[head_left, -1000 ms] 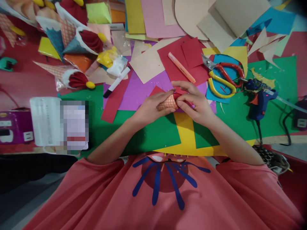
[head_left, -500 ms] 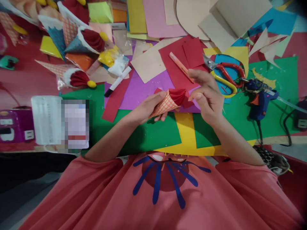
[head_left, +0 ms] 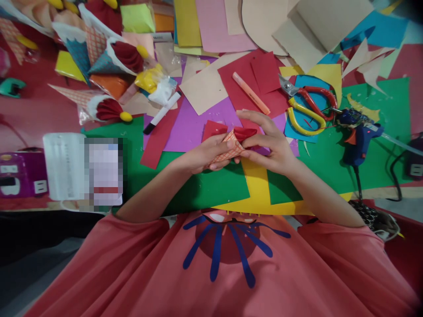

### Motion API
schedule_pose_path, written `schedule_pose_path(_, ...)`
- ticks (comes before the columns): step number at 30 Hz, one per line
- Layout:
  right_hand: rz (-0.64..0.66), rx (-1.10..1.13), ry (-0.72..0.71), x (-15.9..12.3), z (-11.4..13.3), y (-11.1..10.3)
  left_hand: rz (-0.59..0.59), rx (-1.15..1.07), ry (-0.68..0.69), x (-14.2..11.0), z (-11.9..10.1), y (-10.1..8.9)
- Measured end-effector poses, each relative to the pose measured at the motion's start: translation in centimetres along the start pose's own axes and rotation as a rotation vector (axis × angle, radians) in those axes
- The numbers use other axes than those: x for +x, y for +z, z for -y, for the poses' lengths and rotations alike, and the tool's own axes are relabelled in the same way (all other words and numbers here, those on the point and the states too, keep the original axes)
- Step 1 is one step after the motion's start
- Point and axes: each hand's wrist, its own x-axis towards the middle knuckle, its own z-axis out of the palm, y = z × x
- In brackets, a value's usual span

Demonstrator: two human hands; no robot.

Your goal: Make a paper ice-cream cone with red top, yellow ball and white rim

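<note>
The tabletop is red (its front edge looks pale).

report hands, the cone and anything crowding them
Left hand gripping checkered cone. Right hand at its red folded top. Nothing between them but the cone; orange highlighter lies just beyond right hand.

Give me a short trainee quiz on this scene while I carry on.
1. True or false: the left hand holds the checkered cone while the right hand is at its mouth.
2. The folded lining at the cone's mouth is: A) green, B) red, C) white.
3. Name the tool lying between the orange pen and the blue glue gun.
Key: 1. True. 2. B. 3. Scissors.
</note>
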Motion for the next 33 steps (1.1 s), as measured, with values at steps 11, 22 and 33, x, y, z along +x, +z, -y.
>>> schedule_pose_path(11,-0.065,-0.001,0.059,-0.41,0.37,-0.27,-0.039,0.022,0.052,0.13,0.35,-0.26)
schedule_pose_path(22,-0.317,0.081,0.041,-0.48,0.43,-0.46,-0.029,-0.053,-0.077,0.03,0.36,-0.54)
schedule_pose_path(33,-0.076,-0.023,0.025,-0.34,0.37,0.09,0.015,-0.097,-0.011,0.24,0.74,-0.33)
